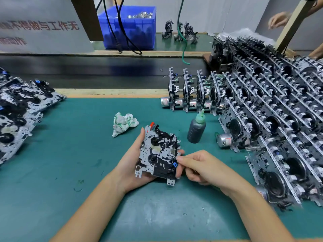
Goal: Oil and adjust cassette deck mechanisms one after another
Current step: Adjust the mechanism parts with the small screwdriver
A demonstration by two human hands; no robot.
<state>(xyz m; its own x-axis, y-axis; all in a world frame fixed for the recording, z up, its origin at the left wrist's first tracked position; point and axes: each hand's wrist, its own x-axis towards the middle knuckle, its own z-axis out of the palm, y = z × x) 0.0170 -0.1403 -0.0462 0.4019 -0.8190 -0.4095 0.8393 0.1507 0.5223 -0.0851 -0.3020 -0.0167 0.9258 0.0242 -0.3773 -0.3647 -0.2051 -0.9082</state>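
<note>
Nearest the camera, two bare forearms reach forward over the green bench (70,154) and meet at a single cassette deck mechanism (158,152) held just above it. The left hand (132,165) cradles the mechanism from its left edge and underside, thumb lying up along the metal plate, fingers wrapped beneath and showing at the right edge. The mechanism's long axis runs away from the person, tilted slightly to the right, reel hubs facing up. The right hand (197,166) comes in from the right, fingers curled and pinched together against the mechanism's right edge near a small blue part; it seems to hold a thin tool, though too little of it shows to be sure. So the work point lies on the right-hand side of the plate, nearer the right hand, which probably does the adjusting while the left steadies. The oil bottle (196,129) stands upright just beyond the mechanism to the right, a crumpled cloth (124,123) beyond it to the left. Stacked mechanisms (271,119) fill the right of the bench; another pile (21,110) lies at far left.
</note>
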